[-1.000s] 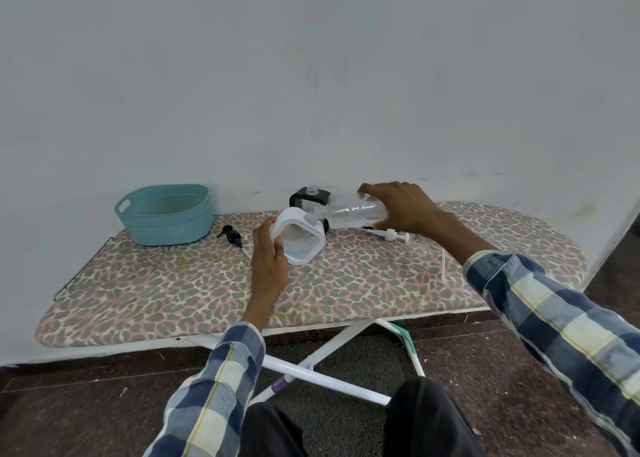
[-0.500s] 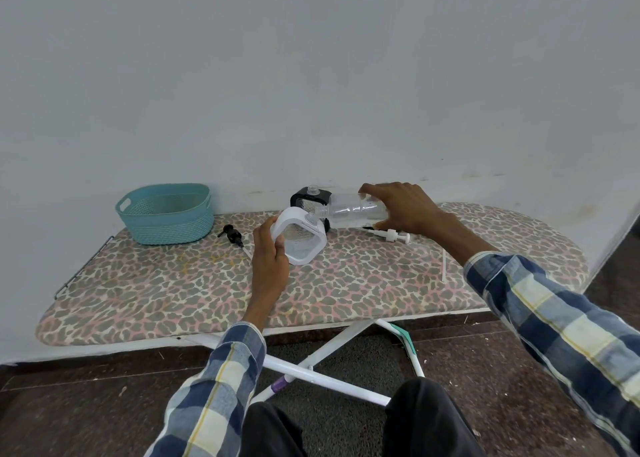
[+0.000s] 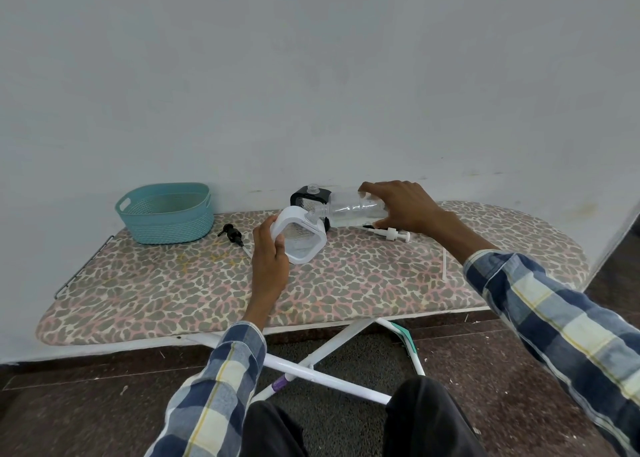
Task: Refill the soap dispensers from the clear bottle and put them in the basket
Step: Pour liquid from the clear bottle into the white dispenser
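1. We hold the white dispenser point(image 3: 300, 235) in our left hand point(image 3: 270, 248), fingers curled round its left side. It sits tilted near the middle of the ironing board point(image 3: 173, 283), toward the back edge, with its open neck turned toward the bottle. We judge the tilt is meant to meet the pour.
2. Our right hand point(image 3: 405, 209) grips the clear bottle point(image 3: 349, 209) round its base end, thumb beneath and fingers over the top. The bottle lies nearly level with its mouth at the dispenser's neck, either touching it or just beside it; we cannot tell which.
3. The black dispenser point(image 3: 310, 197) stands at the back edge behind the white one, neck bare. We judge it is waiting its turn.
4. Both pumps are off and lie on the board: the black pump point(image 3: 232, 233) to the left of our left hand, near the basket; the white pump point(image 3: 393, 233) below the bottle, on the right.
5. The teal basket point(image 3: 166, 212) sits at the back left corner. No dispenser shows inside it, so we judge placement is not yet begun.
6. Hard to make out: the liquid is clear, so we cannot confirm any flow or read the fill level in either vessel. The black dispenser's lower right is hidden behind the bottle.
7. A thin white tube point(image 3: 444, 264) lies near the right end of the board; its purpose is unclear.
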